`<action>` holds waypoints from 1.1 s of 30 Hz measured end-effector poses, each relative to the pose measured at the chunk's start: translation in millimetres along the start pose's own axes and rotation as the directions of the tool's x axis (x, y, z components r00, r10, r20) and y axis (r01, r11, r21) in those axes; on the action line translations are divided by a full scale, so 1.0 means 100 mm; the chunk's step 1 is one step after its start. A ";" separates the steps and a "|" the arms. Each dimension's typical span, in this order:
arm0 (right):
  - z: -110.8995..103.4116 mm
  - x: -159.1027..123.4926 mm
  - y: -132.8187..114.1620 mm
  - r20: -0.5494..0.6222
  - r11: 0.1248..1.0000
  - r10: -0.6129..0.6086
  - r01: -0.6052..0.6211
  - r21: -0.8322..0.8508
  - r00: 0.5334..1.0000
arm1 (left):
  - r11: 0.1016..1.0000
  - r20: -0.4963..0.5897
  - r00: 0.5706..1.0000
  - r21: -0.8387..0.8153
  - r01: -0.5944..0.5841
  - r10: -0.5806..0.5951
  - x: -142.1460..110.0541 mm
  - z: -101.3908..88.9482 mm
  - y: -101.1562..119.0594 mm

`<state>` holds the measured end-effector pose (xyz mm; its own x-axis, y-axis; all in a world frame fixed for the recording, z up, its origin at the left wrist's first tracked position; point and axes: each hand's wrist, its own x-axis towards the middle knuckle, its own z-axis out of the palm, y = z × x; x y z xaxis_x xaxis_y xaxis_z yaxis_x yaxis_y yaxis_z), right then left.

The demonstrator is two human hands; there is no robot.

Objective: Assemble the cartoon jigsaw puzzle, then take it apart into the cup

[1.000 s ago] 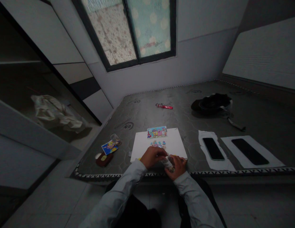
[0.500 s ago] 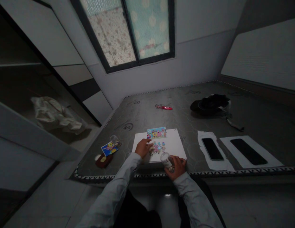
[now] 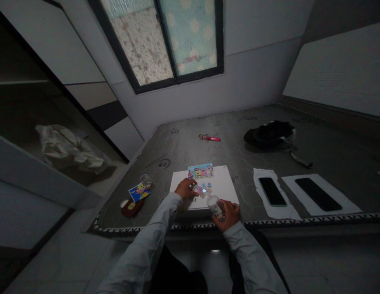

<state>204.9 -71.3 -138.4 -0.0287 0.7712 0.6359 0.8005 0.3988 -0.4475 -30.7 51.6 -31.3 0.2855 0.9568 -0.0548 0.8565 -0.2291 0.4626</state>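
My right hand is wrapped round a clear jar, tilted at the near right edge of a white box. Small pieces lie in the lower part of the jar. Several colourful jigsaw puzzle pieces are spread over the box's top. At their left side, my left hand reaches in with fingers and thumb apart; anything tiny under its fingertips is hidden. Behind the pieces a picture card with cartoon figures rests on the box.
To the left are a blue cartoon card, another clear container and a brown object. Two phones lie on white sheets at right. Farther back are a red item and a dark cap.
My left hand has shifted slightly over the pieces, its fingertips coming lower and nearer to them. The right hand keeps the jar in about the same place. The view has moved a little.
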 end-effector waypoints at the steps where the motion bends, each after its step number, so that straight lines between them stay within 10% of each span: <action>1: 0.00 0.00 0.00 0.004 1.000 0.006 -0.006 0.004 1.000 | 1.000 -0.002 1.000 -0.009 0.009 -0.009 0.00 0.00 -0.02; 33: -0.15 0.08 -0.19 -0.004 0.998 0.056 -0.056 0.037 0.998 | 0.998 0.112 0.992 -0.037 0.055 -0.051 -0.14 -0.19 -0.27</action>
<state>198.1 -80.1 -115.6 0.0182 0.7904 0.6124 0.7783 0.3733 -0.5049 -65.7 47.9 -26.2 0.2881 0.9412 -0.1767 0.8546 -0.1694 0.4909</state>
